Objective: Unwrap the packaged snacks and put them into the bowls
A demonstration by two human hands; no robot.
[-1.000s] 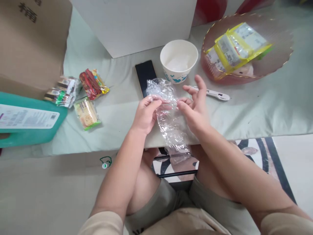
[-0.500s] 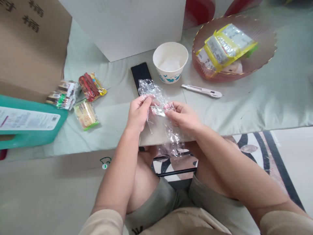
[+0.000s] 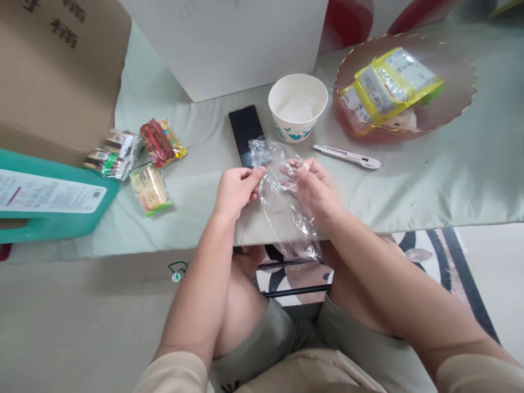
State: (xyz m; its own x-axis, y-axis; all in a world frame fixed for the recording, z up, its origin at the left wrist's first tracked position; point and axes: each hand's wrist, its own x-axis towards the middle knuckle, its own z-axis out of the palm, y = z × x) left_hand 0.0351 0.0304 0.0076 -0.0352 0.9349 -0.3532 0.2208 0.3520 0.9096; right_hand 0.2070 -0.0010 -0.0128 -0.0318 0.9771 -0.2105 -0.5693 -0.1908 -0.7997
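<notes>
A thin, crinkled clear plastic bag (image 3: 278, 210) hangs between my hands, its lower end drooping past the table's front edge. My left hand (image 3: 238, 191) pinches its left edge between thumb and fingers. On the other side my right hand (image 3: 317, 188) has its fingers curled at the plastic, which partly covers the fingertips. Just beyond the bag lies a black phone (image 3: 246, 131), its lower right part seen through the film. A white paper bowl (image 3: 297, 109) with blue-green print stands behind the bag. The utility knife (image 3: 347, 156) lies to the right of the bowl.
A pink ribbed basin (image 3: 454, 109) holds yellow packets (image 3: 393, 87). On the left lie several wrapped snacks (image 3: 158, 143) beside a green jug (image 3: 88, 213) and a cardboard box (image 3: 61, 82). A white box (image 3: 245, 49) stands at the back of the cloth-covered table (image 3: 196, 213).
The bag is spread out more between my hands. My right hand has moved slightly right and up, its fingers looser in the plastic. The view has shifted a little.
</notes>
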